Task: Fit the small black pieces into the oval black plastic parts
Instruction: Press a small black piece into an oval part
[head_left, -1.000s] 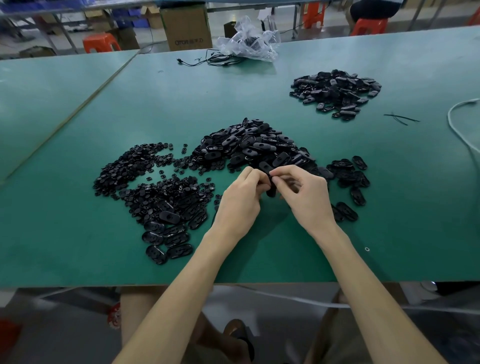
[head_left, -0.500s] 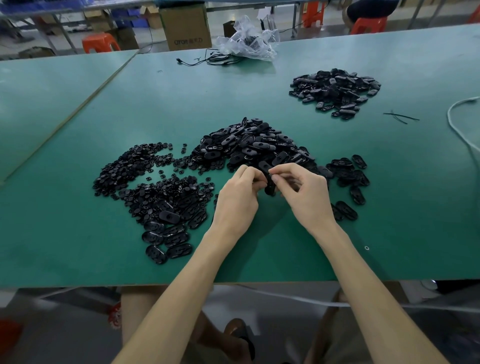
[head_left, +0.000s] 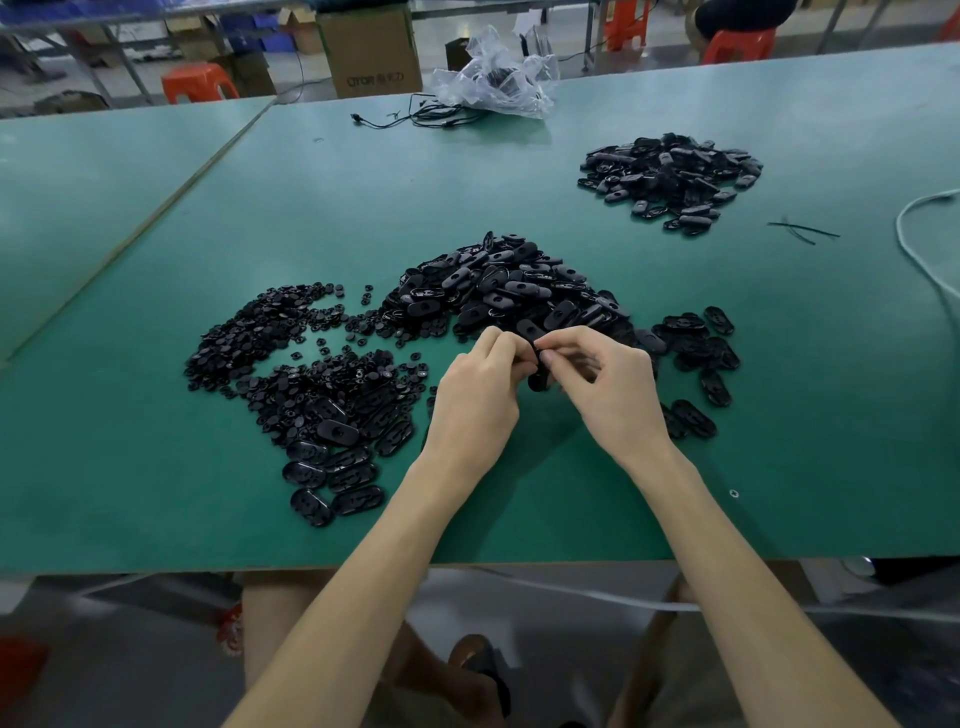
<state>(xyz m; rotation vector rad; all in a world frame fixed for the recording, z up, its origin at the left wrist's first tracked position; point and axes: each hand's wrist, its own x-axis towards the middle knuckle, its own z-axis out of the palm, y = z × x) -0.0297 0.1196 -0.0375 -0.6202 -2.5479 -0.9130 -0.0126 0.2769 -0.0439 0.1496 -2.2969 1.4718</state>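
oval black plastic part (head_left: 537, 382): mostly hidden between the fingers of the left hand (head_left: 478, 395) and right hand (head_left: 608, 389), which pinch it; only its lower end shows; whether a small piece sits in it cannot be told.
heap of small black pieces (head_left: 260, 343): single shapes too small to tell.
white cable (head_left: 906, 234): cut off at right edge.
brown cardboard box (head_left: 369, 52): top cut off.
clear plastic bag (head_left: 493, 78): contents blurred.

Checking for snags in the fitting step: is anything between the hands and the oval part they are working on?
Nothing visible does. The left hand and right hand both pinch the oval part directly, just in front of the big pile. The hands hide any small piece, so whether it is seated cannot be told.
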